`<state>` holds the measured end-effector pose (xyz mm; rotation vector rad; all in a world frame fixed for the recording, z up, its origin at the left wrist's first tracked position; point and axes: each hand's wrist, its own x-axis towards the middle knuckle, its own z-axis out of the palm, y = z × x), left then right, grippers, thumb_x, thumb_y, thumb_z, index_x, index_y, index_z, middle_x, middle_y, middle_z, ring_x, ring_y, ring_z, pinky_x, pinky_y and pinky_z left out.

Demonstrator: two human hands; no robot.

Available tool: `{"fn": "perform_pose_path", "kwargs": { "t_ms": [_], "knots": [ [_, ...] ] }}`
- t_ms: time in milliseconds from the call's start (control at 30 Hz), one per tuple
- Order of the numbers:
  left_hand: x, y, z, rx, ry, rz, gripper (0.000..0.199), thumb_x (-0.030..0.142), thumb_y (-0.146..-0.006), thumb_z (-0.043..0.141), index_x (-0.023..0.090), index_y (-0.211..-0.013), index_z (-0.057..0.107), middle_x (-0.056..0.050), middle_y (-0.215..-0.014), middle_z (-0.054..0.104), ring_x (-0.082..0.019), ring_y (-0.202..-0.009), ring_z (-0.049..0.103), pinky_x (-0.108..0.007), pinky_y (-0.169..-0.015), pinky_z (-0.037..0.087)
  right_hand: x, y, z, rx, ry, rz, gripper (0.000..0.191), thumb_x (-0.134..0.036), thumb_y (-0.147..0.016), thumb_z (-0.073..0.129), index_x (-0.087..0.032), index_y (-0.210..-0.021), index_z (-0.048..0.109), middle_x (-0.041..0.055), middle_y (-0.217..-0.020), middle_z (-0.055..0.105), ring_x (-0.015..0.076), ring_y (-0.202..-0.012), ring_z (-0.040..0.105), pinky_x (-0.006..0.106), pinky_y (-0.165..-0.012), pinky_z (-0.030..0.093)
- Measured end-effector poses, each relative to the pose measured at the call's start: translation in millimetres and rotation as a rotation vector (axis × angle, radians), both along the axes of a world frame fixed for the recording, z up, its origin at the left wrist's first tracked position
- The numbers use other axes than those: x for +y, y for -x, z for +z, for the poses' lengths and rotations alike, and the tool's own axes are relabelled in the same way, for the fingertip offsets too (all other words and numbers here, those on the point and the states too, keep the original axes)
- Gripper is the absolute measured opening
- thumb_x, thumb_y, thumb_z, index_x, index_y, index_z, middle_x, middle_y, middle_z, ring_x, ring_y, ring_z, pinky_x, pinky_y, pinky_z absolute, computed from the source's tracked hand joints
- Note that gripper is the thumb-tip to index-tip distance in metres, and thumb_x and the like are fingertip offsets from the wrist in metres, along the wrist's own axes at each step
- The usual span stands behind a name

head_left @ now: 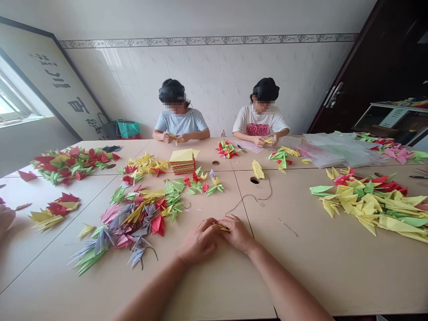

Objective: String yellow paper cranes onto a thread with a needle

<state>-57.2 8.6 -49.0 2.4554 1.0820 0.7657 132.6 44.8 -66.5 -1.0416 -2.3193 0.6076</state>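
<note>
Near the middle of the table, my left hand (201,240) and my right hand (236,232) meet with their fingers closed around a small yellow folded paper piece (224,228). Most of the piece is hidden by my fingers. A dark thread (245,196) runs on the table from beside my hands up toward a yellow folded paper bundle (257,170). To the left of my hands is a pile of folded paper pieces (133,218) in purple, pink, yellow, green and red. A thin needle-like item (288,227) lies to the right.
Two people (180,122) (262,120) sit across the table, handling yellow paper. A paper stack (182,161) stands near the centre. Colourful piles lie at the far left (70,164) and right (374,200). Plastic sheets (337,149) lie at the back right. Another hand (6,219) shows at the left edge.
</note>
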Motion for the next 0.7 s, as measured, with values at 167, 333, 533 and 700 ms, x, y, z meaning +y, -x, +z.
{"fn": "perform_pose_path", "kwargs": {
  "t_ms": [167, 333, 533, 700],
  "knots": [
    [0.7, -3.4, -0.4, 0.022, -0.011, 0.013, 0.045, 0.006, -0.073, 0.05, 0.024, -0.115, 0.051, -0.01, -0.124, 0.051, -0.023, -0.113, 0.052, -0.039, -0.096, 0.046, 0.6, 0.2, 1.2, 0.013, 0.03, 0.005, 0.023, -0.032, -0.092, 0.056, -0.017, -0.109, 0.061, 0.007, -0.112, 0.063, 0.02, -0.097, 0.061, 0.042, -0.085, 0.051],
    [0.5, -1.7, -2.3, 0.04, -0.027, 0.028, 0.045, 0.008, -0.074, 0.052, 0.024, -0.116, 0.05, -0.01, -0.127, 0.05, -0.024, -0.115, 0.052, -0.04, -0.096, 0.047, -1.1, -0.9, 6.6, 0.051, 0.082, -0.033, 0.026, -0.032, -0.091, 0.056, -0.017, -0.112, 0.059, 0.0075, -0.113, 0.062, 0.0205, -0.098, 0.061, 0.042, -0.085, 0.051],
    [-1.4, -3.1, -0.1, 0.071, -0.045, 0.017, 0.054, 0.008, -0.072, 0.053, 0.024, -0.123, 0.049, -0.01, -0.127, 0.052, -0.026, -0.115, 0.052, -0.042, -0.096, 0.047, -4.7, -4.0, 12.8, 0.115, 0.143, -0.031, 0.029, -0.032, -0.091, 0.056, -0.017, -0.116, 0.057, 0.0079, -0.115, 0.061, 0.0212, -0.099, 0.061, 0.043, -0.085, 0.051],
    [-2.2, -4.7, 3.5, 0.084, -0.05, 0.004, 0.054, 0.007, -0.075, 0.052, 0.027, -0.126, 0.051, -0.009, -0.126, 0.054, -0.026, -0.112, 0.053, -0.041, -0.094, 0.048, -4.8, -5.0, 13.0, 0.149, 0.178, -0.016, 0.03, -0.032, -0.091, 0.057, -0.017, -0.116, 0.057, 0.0079, -0.114, 0.061, 0.0214, -0.099, 0.061, 0.044, -0.086, 0.051]
  ]
}}
